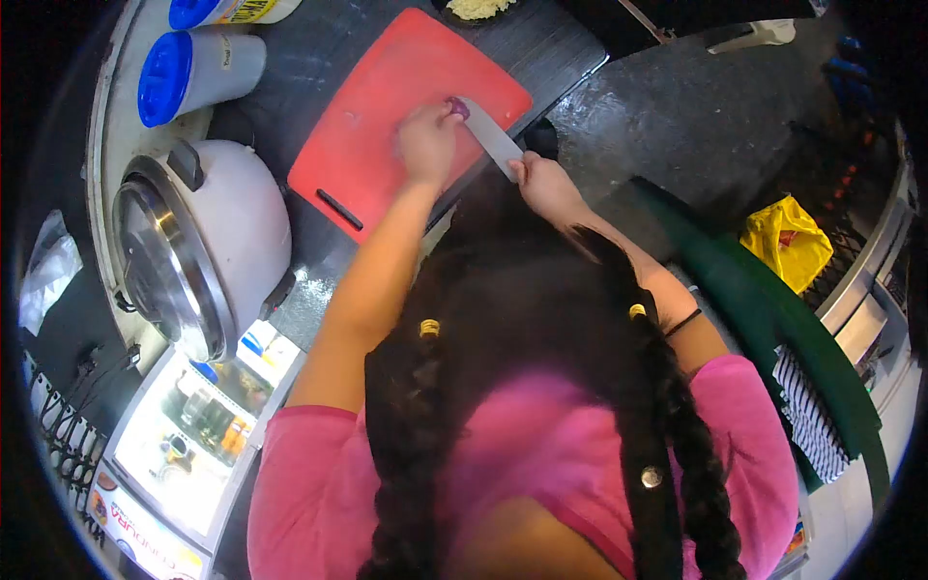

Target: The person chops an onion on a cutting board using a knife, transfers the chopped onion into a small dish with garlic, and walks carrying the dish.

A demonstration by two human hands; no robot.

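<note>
With clock directions taken from the board's middle, a blue-lidded tub [220, 66] is seen between 9 and 10 o'clock, and a cooker [246, 217] is placed at 8, its steel lid turned away from the board. The board [353, 126], red and laid flat on the dark surface [304, 48], is crossed by the left forearm. Near its middle the left hand [427, 143] is set, palm down, its fingertips closed on a small purple piece, probably onion [458, 108], held between 2 and 3 o'clock. Pale shreds [480, 8] are kept at 1 o'clock, beyond the far edge. The knife [491, 138] is gripped in the right hand [551, 188] at 4 o'clock, its blade angled up over the board's right edge, with the tip just beside the onion; whether the flesh has been entered cannot be told. Cutting is judged to be the step in hand. For the next stroke, the onion should be pinned firmly, the fingertips tucked back from the edge, and the blade guided down in a controlled slice.
</note>
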